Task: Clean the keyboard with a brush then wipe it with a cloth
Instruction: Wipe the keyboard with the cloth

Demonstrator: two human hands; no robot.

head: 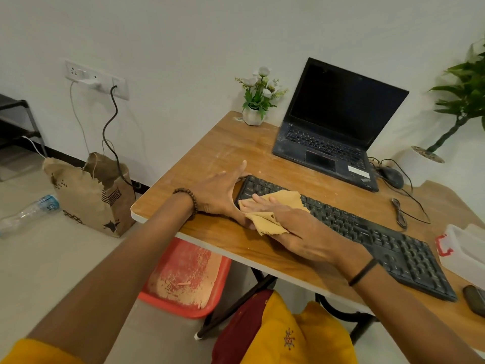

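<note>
A long black keyboard (367, 232) lies slantwise on the wooden table (210, 153). My left hand (220, 191) rests flat at the keyboard's left end, fingers straight and spread, thumb and forefinger around its corner. My right hand (294, 227) presses a yellow cloth (280, 203) flat onto the left keys, fingers straight on top of the cloth. A fold of the cloth hangs over the keyboard's near edge under my thumb. No brush shows in this view.
A black laptop (333, 127) stands open at the back, with a flower pot (253, 115), a mouse (392, 176) and cables beside it. A clear plastic box (464, 245) sits at the right edge. Below the table are a red bin (189, 274), a paper bag (91, 190) and a bottle (29, 212).
</note>
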